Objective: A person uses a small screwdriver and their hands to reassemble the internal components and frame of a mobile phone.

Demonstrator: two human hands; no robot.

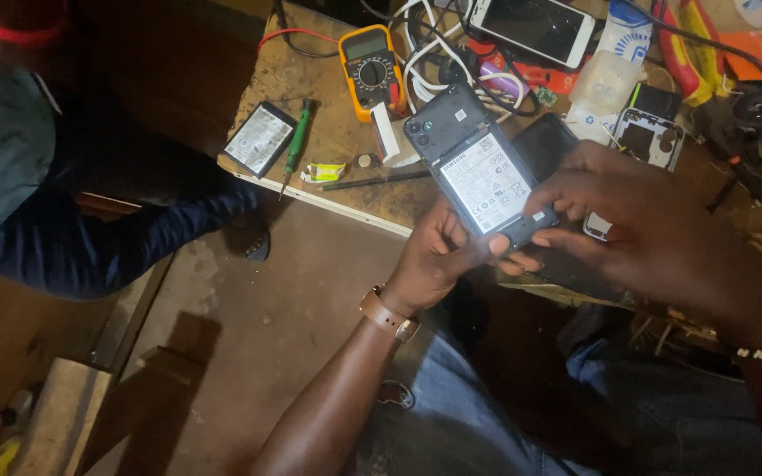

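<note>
Left hand cups the opened phone from below, right hand pinching its lower edge.

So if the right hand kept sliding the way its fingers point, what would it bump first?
Probably the left hand: the right hand points leftward across the open phone it already touches. Depth is unclear.

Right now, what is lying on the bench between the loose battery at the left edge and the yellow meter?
In the head view, a green screwdriver lies between the loose battery and the yellow meter, on the wooden bench.
</note>
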